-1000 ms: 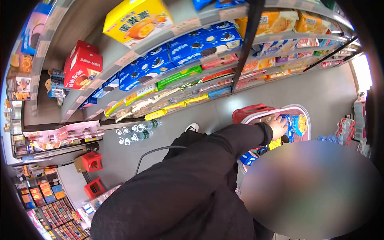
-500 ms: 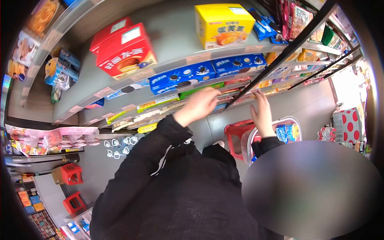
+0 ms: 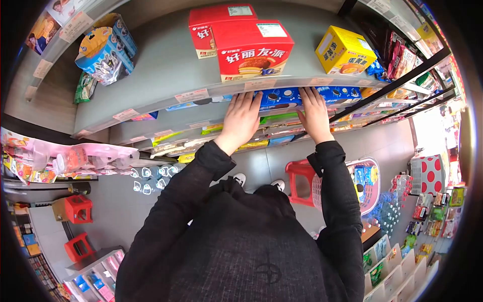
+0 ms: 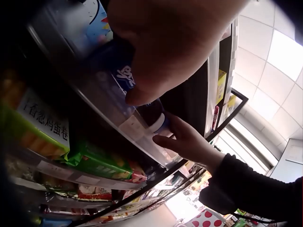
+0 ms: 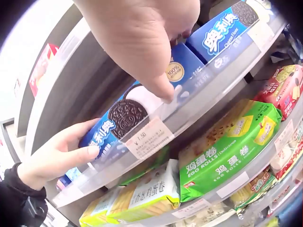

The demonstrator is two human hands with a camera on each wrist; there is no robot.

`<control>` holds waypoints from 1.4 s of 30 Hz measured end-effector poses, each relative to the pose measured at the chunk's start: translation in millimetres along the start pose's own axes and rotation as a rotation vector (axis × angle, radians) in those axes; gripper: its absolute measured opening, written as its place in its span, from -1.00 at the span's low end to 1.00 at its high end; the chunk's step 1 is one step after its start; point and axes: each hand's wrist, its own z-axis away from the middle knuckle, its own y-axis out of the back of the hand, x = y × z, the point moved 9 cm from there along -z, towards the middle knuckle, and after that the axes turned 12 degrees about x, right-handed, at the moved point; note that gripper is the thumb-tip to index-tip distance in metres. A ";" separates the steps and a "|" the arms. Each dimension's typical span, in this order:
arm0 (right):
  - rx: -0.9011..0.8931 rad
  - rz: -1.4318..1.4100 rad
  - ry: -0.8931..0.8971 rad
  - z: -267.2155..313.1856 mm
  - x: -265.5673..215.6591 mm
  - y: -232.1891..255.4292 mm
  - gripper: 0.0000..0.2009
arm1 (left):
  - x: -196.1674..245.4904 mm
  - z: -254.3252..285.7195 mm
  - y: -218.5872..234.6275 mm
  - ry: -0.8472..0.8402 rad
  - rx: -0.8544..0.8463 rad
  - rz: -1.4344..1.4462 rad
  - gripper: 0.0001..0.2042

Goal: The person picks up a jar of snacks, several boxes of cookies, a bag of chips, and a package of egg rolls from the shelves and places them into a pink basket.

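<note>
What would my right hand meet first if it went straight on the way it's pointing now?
Most likely the blue cookie box: your right hand seems to be against it, with the thumb across its front. How far the shelf space runs behind isn't clear.

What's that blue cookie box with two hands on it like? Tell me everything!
The blue cookie box looks like cardboard: long, with white writing, a dark cookie picture and a round 100% badge. It lies on a shelf, partly behind a clear strip with a price tag. Another blue box sits beside its right end. The left hand and right hand hold it, thumbs at the front. Its back is hidden.
</note>
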 end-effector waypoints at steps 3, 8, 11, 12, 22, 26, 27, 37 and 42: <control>0.028 -0.055 0.036 -7.2 -2.0 4.7 -0.32 | 1.9 -4.1 1.1 -0.034 0.033 -0.052 -0.44; 0.039 -0.068 0.027 -21.7 -0.2 15.3 -0.34 | 2.1 -15.4 7.6 -0.082 0.042 -0.052 -0.45; 0.093 -0.083 0.069 -23.8 -6.8 34.1 -0.42 | 10.1 -15.0 22.8 -0.103 0.073 0.037 -0.46; 0.120 -0.118 0.076 -20.5 -9.2 43.9 -0.44 | 14.6 -12.9 31.8 -0.111 0.099 0.068 -0.46; 0.181 -0.257 -0.308 123.3 44.6 113.8 -0.45 | 133.4 -10.1 11.9 -0.225 -0.125 0.151 -0.47; 0.188 -0.162 -0.527 205.4 97.6 151.2 -0.51 | 218.1 -8.2 -53.3 -0.491 -0.313 0.285 -0.51; 0.182 -0.118 -0.563 227.5 110.8 160.3 -0.51 | 238.9 -6.7 -70.3 -0.541 -0.334 0.322 -0.51; 0.200 0.202 -1.034 429.0 243.5 215.1 -0.47 | 409.4 16.0 -216.8 -0.678 -0.477 0.454 -0.43; 0.082 0.219 -1.121 490.6 311.7 186.9 -0.46 | 418.5 40.0 -242.8 -0.675 -0.624 0.413 -0.45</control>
